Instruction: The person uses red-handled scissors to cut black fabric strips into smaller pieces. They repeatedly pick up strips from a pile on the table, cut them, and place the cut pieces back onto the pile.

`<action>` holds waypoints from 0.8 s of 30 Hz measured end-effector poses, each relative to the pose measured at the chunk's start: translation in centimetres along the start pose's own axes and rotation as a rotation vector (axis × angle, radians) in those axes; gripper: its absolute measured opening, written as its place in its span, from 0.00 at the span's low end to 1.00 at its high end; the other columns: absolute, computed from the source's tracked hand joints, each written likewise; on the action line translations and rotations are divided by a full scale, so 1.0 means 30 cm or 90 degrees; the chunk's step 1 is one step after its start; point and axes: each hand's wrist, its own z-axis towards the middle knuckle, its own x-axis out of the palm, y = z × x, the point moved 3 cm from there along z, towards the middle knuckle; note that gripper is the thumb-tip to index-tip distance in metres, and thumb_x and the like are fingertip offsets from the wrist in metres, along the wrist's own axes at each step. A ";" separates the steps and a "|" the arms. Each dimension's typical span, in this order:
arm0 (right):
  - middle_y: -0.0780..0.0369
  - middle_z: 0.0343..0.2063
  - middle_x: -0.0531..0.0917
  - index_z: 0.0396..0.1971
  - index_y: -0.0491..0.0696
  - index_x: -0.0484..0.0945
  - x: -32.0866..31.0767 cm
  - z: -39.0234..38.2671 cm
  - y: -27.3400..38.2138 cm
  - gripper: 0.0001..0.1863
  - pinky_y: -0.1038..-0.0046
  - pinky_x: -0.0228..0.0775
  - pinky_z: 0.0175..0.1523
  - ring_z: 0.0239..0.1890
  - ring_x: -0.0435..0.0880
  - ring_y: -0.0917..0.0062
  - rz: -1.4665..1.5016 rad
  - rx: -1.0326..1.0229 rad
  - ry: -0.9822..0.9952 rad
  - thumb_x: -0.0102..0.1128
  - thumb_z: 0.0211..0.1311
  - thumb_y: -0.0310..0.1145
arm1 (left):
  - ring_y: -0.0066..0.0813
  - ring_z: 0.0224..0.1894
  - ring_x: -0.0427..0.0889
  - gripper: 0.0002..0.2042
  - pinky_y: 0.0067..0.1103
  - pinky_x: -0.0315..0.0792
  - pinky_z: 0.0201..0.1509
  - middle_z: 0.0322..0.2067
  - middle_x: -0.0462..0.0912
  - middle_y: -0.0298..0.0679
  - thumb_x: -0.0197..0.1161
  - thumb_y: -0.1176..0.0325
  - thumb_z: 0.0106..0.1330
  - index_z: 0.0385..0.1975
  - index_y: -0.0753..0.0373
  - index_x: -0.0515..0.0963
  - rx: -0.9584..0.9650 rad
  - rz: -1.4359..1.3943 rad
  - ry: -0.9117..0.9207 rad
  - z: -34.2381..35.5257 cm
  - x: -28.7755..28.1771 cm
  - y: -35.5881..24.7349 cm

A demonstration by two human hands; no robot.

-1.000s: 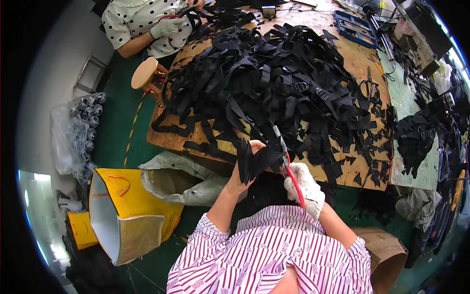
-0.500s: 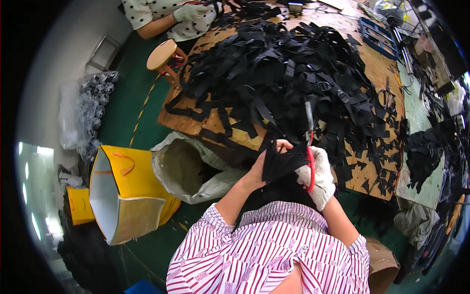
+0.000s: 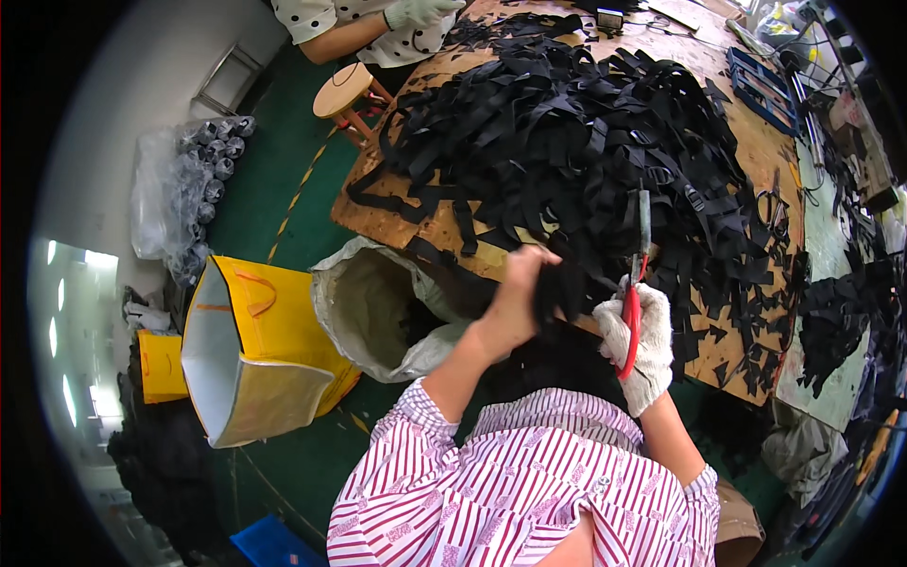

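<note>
My bare left hand [image 3: 515,300] is smeared by motion over the table's front edge. Its fingers are closed on a piece of black fabric [image 3: 557,293], which hangs blurred on the hand's right side. To the right, my right hand [image 3: 642,345] wears a white knit glove and grips red-handled scissors [image 3: 633,317]. Their blades look closed and point away from me, toward a large heap of black webbing straps [image 3: 567,142]. Some straps in the heap carry black buckles.
An upright whitish sack [image 3: 364,312] stands open left of my left hand, beside a yellow bag [image 3: 283,312]. A wooden stool [image 3: 342,91] is at the table's far left corner, near a gloved co-worker [image 3: 416,13]. Another pair of scissors [image 3: 775,200] lies on the wooden table [image 3: 746,151].
My left hand has turned and lifted, and the black fabric has swung away from the scissors. The scissors stay in my right hand. The whole view has shifted slightly.
</note>
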 end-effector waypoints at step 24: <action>0.65 0.28 0.71 0.46 0.45 0.63 -0.162 -0.121 -0.153 0.23 0.85 0.67 0.18 0.17 0.71 0.85 0.026 0.031 -0.159 0.62 0.50 0.24 | 0.50 0.46 0.76 0.17 0.30 0.71 0.48 0.42 0.76 0.53 0.62 0.77 0.49 0.41 0.71 0.72 0.025 0.307 0.009 0.156 -0.284 0.286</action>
